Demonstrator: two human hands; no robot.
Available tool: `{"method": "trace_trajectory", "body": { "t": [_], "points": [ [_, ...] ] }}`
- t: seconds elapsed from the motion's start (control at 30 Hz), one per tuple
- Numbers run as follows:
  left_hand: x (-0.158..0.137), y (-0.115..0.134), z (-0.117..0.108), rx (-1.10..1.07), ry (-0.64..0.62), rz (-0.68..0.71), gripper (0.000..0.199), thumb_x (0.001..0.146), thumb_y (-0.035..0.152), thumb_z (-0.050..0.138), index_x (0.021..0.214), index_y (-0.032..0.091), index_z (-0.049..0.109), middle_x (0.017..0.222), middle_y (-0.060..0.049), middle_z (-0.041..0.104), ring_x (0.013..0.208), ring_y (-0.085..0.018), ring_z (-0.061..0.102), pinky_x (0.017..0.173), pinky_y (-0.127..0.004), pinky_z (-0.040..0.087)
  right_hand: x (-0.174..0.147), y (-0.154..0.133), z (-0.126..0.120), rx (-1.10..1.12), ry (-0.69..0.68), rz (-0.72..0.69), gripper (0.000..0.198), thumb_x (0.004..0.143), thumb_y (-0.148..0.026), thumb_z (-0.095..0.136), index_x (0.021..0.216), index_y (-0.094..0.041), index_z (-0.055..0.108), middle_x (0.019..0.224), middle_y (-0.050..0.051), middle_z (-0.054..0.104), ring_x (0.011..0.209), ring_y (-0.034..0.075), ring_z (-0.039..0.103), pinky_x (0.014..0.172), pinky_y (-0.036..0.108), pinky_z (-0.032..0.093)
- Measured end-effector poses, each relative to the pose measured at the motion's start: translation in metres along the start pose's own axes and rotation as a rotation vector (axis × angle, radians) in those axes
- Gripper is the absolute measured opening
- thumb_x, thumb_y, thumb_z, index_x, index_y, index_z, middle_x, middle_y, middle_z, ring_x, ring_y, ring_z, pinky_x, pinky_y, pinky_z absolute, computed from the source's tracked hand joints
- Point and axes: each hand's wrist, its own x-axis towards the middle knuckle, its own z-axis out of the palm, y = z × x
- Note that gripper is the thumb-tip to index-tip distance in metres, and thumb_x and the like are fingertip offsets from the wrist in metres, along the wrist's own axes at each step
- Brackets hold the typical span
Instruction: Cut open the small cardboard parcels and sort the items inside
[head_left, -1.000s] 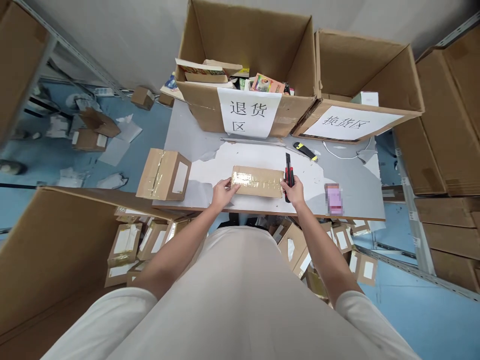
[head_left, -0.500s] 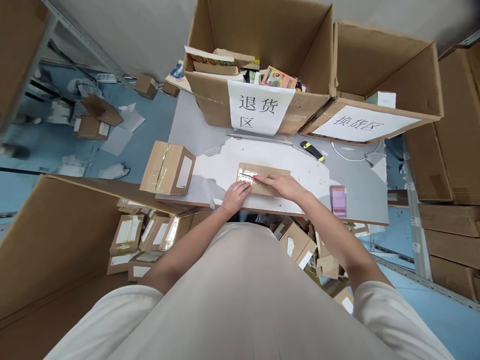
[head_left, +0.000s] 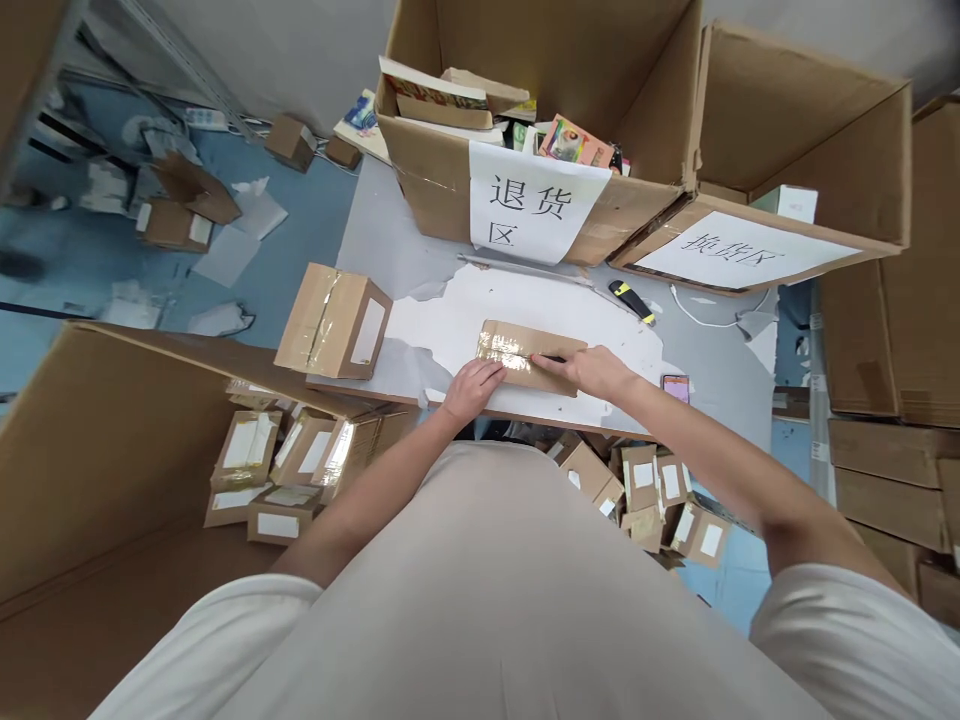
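A small flat cardboard box lies on the white-topped part of the table, shiny clear tape over its left half. My left hand holds the box's near left edge, its fingers closed together over the top. On the right half, my right hand grips the box by its top flap, the index finger pointing left into the middle seam. A dark gap shows along the seam beside that finger. Behind the right hand lies a black and yellow box cutter, untouched.
A taped carton stands at the table's left. Two large open boxes line the back: one with books, one with a small white box. A phone lies at right. Below left, a big carton holds several parcels.
My right hand has moved right along the box's seam, and a dark gap now shows there. My left hand stays on the near left edge. The camera view has shifted slightly.
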Motion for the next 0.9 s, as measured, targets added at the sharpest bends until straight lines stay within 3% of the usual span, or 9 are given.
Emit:
{"method": "trace_trajectory", "body": {
  "t": [0.23,0.3,0.4,0.5,0.6,0.67,0.73,0.9],
  "points": [
    [0.005,0.007,0.003,0.01,-0.009,-0.037,0.03,0.095,0.02,0.04,0.11,0.021,0.066,0.114,-0.01,0.068,0.113,-0.022,0.06,0.1,-0.045,0.047,-0.102,0.031,0.051,0.006,-0.084,0.232,0.086,0.079,0.001,0.04,0.149,-0.043,0.019,0.104,0.008,0.063,0.061,0.013,0.061,0.05,0.023,0.03],
    [0.009,0.01,0.0,0.038,-0.029,-0.036,0.029,0.095,0.021,0.04,0.108,0.021,0.066,0.112,-0.01,0.069,0.109,-0.022,0.061,0.098,-0.044,0.048,-0.119,0.032,0.061,0.103,-0.027,0.263,0.084,0.08,-0.001,0.041,0.149,-0.044,0.02,0.104,0.007,0.064,0.064,0.014,0.062,0.05,0.022,0.033],
    [0.017,0.016,-0.009,0.087,-0.09,-0.046,0.028,0.093,0.023,0.042,0.108,0.02,0.066,0.11,-0.011,0.068,0.106,-0.024,0.06,0.094,-0.044,0.047,-0.135,0.029,0.084,0.457,0.196,0.386,0.066,0.089,-0.015,0.04,0.148,-0.041,0.027,0.107,0.006,0.065,0.071,0.015,0.062,0.054,0.023,0.042],
    [0.032,0.021,-0.021,0.152,-0.186,-0.056,0.032,0.088,0.034,0.053,0.114,0.018,0.063,0.114,-0.014,0.064,0.111,-0.029,0.056,0.098,-0.048,0.041,-0.13,0.013,0.114,1.023,0.41,0.536,0.056,0.093,-0.031,0.04,0.149,-0.031,0.032,0.11,0.007,0.065,0.063,0.012,0.059,0.057,0.026,0.05],
    [0.054,0.019,-0.027,0.215,-0.255,-0.038,0.071,0.072,0.053,0.068,0.129,0.015,0.052,0.132,-0.019,0.052,0.127,-0.037,0.043,0.11,-0.054,0.026,-0.105,-0.012,0.135,1.483,0.458,0.579,0.059,0.09,-0.035,0.045,0.148,-0.028,0.034,0.098,0.005,0.067,0.053,0.009,0.053,0.05,0.025,0.05],
    [0.069,0.015,-0.028,0.241,-0.292,-0.03,0.097,0.062,0.062,0.072,0.14,0.013,0.04,0.144,-0.022,0.038,0.137,-0.041,0.029,0.114,-0.057,0.014,-0.089,-0.027,0.141,1.651,0.483,0.581,0.061,0.089,-0.036,0.049,0.148,-0.03,0.035,0.092,0.003,0.067,0.051,0.008,0.051,0.046,0.023,0.049],
    [0.08,0.01,-0.026,0.241,-0.341,-0.029,0.111,0.057,0.067,0.072,0.145,0.012,0.031,0.149,-0.023,0.03,0.14,-0.043,0.02,0.114,-0.059,0.009,-0.08,-0.035,0.142,1.753,0.499,0.575,0.062,0.087,-0.036,0.052,0.147,-0.031,0.036,0.093,0.003,0.066,0.051,0.007,0.05,0.044,0.022,0.047],
    [0.088,0.002,-0.021,0.183,-0.395,-0.04,0.117,0.052,0.07,0.072,0.144,0.01,0.031,0.145,-0.023,0.036,0.137,-0.044,0.026,0.114,-0.056,0.016,-0.077,-0.023,0.137,1.89,0.439,0.537,0.067,0.084,-0.035,0.057,0.147,-0.031,0.035,0.095,0.003,0.064,0.05,0.006,0.05,0.044,0.021,0.046]
  ]
}}
